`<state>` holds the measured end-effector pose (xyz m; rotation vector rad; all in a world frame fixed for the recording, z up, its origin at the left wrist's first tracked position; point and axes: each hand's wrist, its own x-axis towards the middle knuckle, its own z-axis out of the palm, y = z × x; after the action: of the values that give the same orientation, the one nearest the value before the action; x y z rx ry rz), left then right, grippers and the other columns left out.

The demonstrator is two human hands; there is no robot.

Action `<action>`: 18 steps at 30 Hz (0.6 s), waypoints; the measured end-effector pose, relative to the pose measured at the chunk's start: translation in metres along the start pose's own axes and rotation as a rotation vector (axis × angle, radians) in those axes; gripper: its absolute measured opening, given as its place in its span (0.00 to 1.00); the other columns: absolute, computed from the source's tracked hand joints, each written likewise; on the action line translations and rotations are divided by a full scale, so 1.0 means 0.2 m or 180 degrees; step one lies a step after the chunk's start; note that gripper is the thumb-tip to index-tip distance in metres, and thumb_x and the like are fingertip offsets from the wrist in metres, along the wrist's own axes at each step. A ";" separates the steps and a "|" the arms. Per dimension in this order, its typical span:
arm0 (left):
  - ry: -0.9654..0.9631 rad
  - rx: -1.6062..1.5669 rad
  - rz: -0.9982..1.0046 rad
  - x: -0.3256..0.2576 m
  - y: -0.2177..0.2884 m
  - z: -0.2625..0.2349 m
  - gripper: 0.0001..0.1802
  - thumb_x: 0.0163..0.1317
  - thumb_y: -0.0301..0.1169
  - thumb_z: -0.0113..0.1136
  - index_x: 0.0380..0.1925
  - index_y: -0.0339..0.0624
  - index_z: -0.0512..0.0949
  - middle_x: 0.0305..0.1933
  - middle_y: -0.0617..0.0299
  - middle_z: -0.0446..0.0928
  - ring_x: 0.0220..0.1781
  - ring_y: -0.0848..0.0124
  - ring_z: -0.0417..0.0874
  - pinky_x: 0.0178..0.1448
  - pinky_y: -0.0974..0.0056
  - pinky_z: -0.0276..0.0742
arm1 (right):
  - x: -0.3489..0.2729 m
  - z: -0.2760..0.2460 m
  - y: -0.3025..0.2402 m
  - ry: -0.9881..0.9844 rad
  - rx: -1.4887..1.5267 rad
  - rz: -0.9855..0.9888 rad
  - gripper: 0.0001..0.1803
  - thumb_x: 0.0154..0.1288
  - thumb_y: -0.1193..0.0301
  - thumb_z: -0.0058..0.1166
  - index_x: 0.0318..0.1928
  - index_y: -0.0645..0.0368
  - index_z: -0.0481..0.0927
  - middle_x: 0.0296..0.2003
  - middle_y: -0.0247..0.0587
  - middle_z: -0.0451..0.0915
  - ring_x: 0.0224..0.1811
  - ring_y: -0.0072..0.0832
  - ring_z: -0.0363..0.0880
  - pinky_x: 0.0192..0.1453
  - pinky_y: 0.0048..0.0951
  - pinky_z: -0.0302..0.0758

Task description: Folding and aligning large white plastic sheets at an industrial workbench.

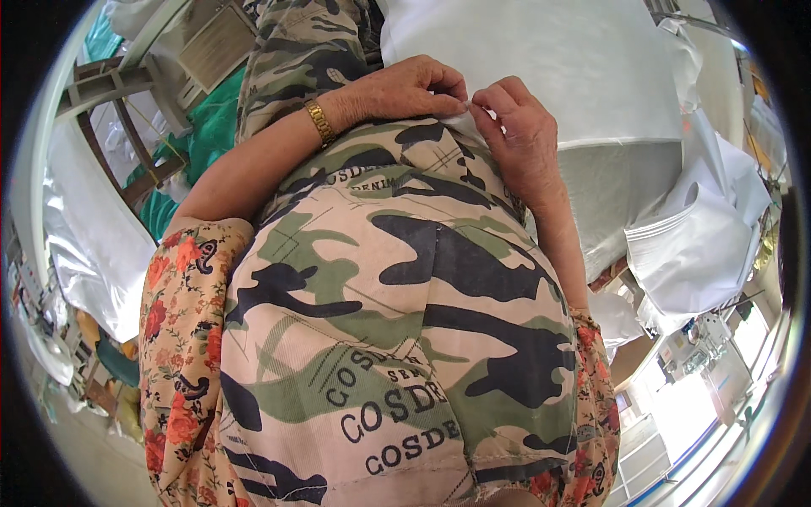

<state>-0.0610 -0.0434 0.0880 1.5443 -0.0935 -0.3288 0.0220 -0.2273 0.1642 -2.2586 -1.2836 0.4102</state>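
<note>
My left hand [411,88] and my right hand [517,127] meet at the near edge of a white fabric sheet [549,59] lying on the work surface in front of me. Both hands pinch that edge between thumb and fingertips, almost touching each other. A gold bracelet [320,123] circles my left wrist. A camouflage-patterned apron [397,296] covers my front and fills the middle of the view. Floral sleeves cover my upper arms.
A stack of folded white fabric [701,237] lies to the right. Green cloth [207,127] and a wooden chair frame [118,101] stand to the left. White sheeting [93,237] hangs at lower left. A sewing machine [701,346] sits at lower right.
</note>
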 end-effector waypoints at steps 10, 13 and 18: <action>0.0280 0.0739 0.0325 -0.02 0.08 0.03 0.10 0.61 0.32 0.61 0.32 0.35 0.76 0.26 0.66 0.74 0.30 0.80 0.70 0.34 0.71 0.68 | 0.01 0.00 -0.02 -0.0136 -0.0220 -0.0057 0.08 0.61 0.68 0.55 0.33 0.59 0.75 0.29 0.46 0.77 0.30 0.44 0.79 0.35 0.42 0.74; 0.0548 0.0561 0.0625 -0.02 0.07 0.05 0.09 0.60 0.30 0.61 0.30 0.35 0.76 0.25 0.63 0.73 0.29 0.79 0.71 0.33 0.70 0.69 | 0.00 0.06 -0.02 0.0041 0.0420 0.0521 0.09 0.60 0.68 0.55 0.30 0.61 0.75 0.25 0.48 0.78 0.27 0.43 0.79 0.33 0.41 0.73; 0.0666 0.0921 0.0888 0.00 0.08 0.08 0.05 0.55 0.26 0.60 0.29 0.34 0.77 0.24 0.56 0.76 0.27 0.71 0.75 0.34 0.67 0.72 | -0.05 0.14 0.01 0.0516 0.0877 0.1060 0.10 0.58 0.68 0.54 0.27 0.62 0.75 0.20 0.48 0.77 0.23 0.42 0.77 0.32 0.39 0.72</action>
<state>-0.0629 -0.0597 0.1040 1.8160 -0.1967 0.0720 0.0047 -0.2291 0.1401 -2.2146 -0.7214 0.4777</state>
